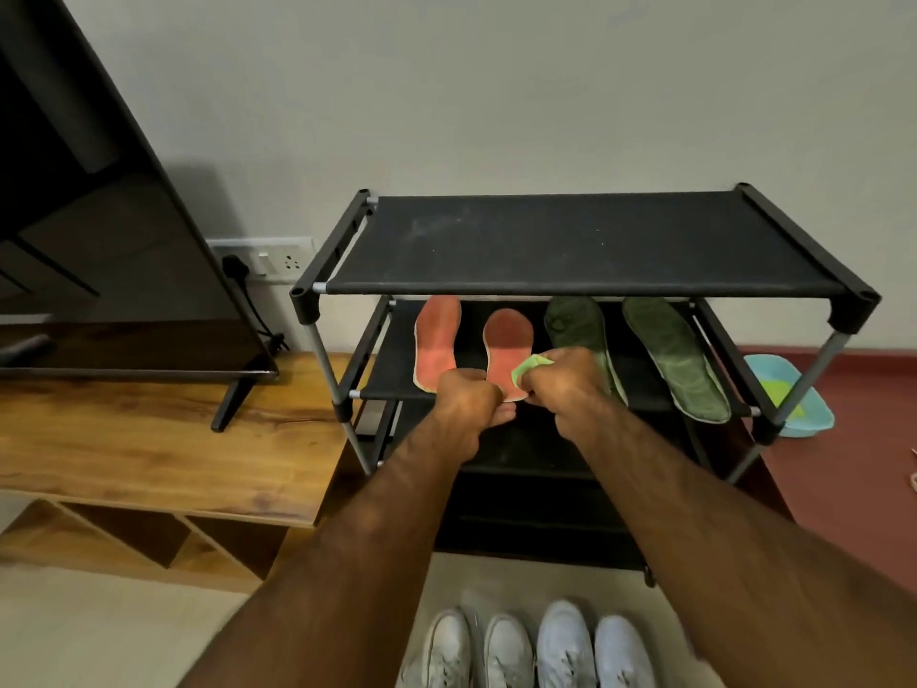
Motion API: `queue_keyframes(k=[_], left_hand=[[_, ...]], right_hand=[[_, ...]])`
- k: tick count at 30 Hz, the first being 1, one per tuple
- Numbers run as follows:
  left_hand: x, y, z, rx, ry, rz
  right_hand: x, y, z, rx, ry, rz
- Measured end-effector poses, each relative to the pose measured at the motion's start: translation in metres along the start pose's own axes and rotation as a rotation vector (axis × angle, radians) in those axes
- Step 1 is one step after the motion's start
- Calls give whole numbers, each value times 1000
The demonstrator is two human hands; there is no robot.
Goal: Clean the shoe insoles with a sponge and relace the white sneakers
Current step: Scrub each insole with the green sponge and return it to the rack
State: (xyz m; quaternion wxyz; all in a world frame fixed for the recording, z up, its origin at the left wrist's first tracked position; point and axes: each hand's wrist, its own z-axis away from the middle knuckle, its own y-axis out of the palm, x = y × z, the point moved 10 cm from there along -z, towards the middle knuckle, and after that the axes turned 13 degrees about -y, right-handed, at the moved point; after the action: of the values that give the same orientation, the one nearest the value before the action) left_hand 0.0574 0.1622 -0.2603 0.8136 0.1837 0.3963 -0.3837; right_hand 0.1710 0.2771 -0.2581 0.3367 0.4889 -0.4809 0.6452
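Gripping a green sponge (532, 365) in curled fingers, the right hand (565, 384) is shown at the front edge of the second shelf (389, 374) of a black shoe rack (585, 240). The sponge is held against the right margin of the inner red insole (507, 347), close to its heel. The heel end of that insole appears to be pinched by the left hand (466, 404), whose fingers are closed just beside the right hand.

From both hands the insole's long axis is directed away from the person: heel at the shelf's front bar, toe under the top shelf towards the wall. A wiping stroke would therefore be judged to run forward along that axis, with the heel steadied from the left.

An outer red insole (435, 340) is laid parallel, nearer the left hand. Two green insoles (675, 360) are laid on the same shelf, nearer the right hand. A blue basin (794, 404) is seen on the floor beyond the rack's right leg. The white sneakers (565, 648) are lined up on the floor below the forearms, well apart from the hands; their relacing is judged not yet begun.
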Motion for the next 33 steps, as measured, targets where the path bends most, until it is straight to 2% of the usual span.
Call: queue_keyframes(k=[8, 10, 12, 13, 14, 18, 20, 27, 30, 33], left_hand=[[-14, 1, -24, -99, -5, -107], [-16, -5, -25, -163, 4, -231], [-25, -18, -23, -331, 87, -470], [-29, -17, -20, -361, 146, -536], [-27, -9, -16, -322, 182, -550], [8, 61, 1, 66, 190, -553], [22, 90, 8, 143, 183, -588], [37, 109, 10, 114, 110, -323], [46, 100, 15, 93, 85, -277], [55, 87, 29, 72, 75, -250]], right_hand=[[-6, 10, -22, -23, -59, 54], [8, -4, -16, -70, -173, 205], [24, -32, -6, -196, -314, 375], [27, -47, -3, -243, -337, 420], [24, -62, -2, -258, -321, 449], [-18, -100, 0, -207, -107, 537], [-31, -101, 5, -177, -105, 516], [-41, -101, 16, -178, -103, 245], [-51, -105, 35, -194, -78, 175], [-66, -112, 66, -244, -1, -10]])
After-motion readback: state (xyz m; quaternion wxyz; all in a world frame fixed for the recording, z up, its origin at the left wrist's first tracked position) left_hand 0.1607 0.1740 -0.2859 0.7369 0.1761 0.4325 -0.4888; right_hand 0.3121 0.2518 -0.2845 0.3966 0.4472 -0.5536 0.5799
